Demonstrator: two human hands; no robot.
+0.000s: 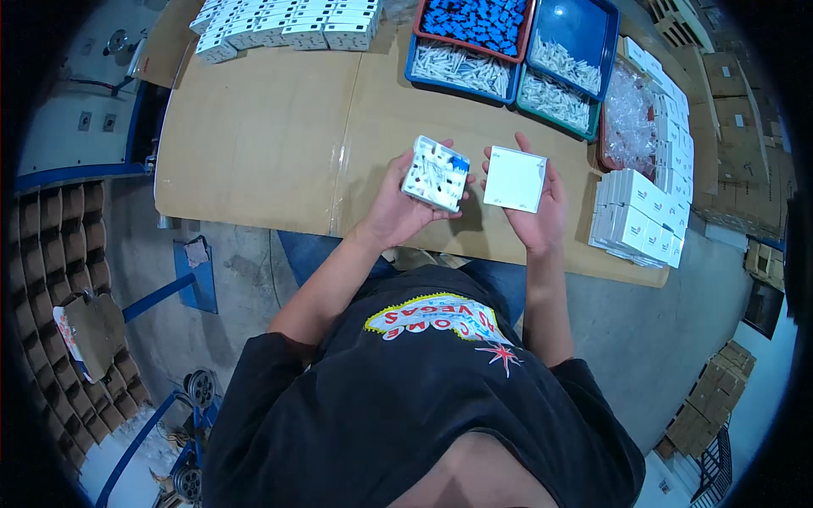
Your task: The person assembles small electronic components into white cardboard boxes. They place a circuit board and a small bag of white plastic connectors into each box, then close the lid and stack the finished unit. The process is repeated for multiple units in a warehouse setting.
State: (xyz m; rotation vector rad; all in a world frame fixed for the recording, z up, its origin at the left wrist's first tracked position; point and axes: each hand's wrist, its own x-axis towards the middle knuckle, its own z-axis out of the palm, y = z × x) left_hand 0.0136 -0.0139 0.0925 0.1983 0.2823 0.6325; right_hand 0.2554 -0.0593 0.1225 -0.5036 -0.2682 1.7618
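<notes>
My left hand (400, 203) holds an open white square box (434, 173) above the table, its fingers wrapped under and around the sides. Inside the box lie small white plastic pieces, some dark bits and a blue piece in one corner. Just to the right, my right hand (549, 212) grips a flat white square plate (515, 179) with small marks near its corners. The thumb and fingers hold the plate by its edges. A small gap separates the box from the plate, and both are over the near part of the cardboard-covered table (254, 152).
Trays of white plastic pieces (461, 68) and a red tray of blue pieces (474, 24) stand at the back. Rows of white boxes (288, 25) sit far left. White boxes (639, 220) are stacked at the right, beside a bin of clear plastic bags (628, 110).
</notes>
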